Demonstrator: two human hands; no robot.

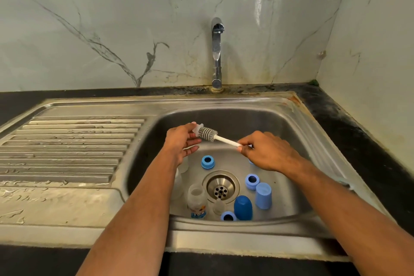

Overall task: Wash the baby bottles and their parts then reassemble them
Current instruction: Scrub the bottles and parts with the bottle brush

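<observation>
Over the steel sink (289, 119), my left hand (181, 141) pinches a clear silicone teat (197, 127) between thumb and fingers. My right hand (266, 152) grips the white handle of a bottle brush (215, 138), whose grey bristle head is at the teat's opening. On the sink floor stand a clear baby bottle (197, 201) with a printed label, blue screw rings (208, 162) (252, 181) (228, 216), a dark blue cap (243, 207) and a light blue cap (264, 195). More clear parts sit partly hidden under my left forearm.
A chrome tap (216, 51) rises behind the sink, with no water running. The round drain (220, 187) lies in the sink's middle. A wet ribbed draining board (67, 148) stretches to the left. Dark countertop (358, 130) and marble walls enclose the right side.
</observation>
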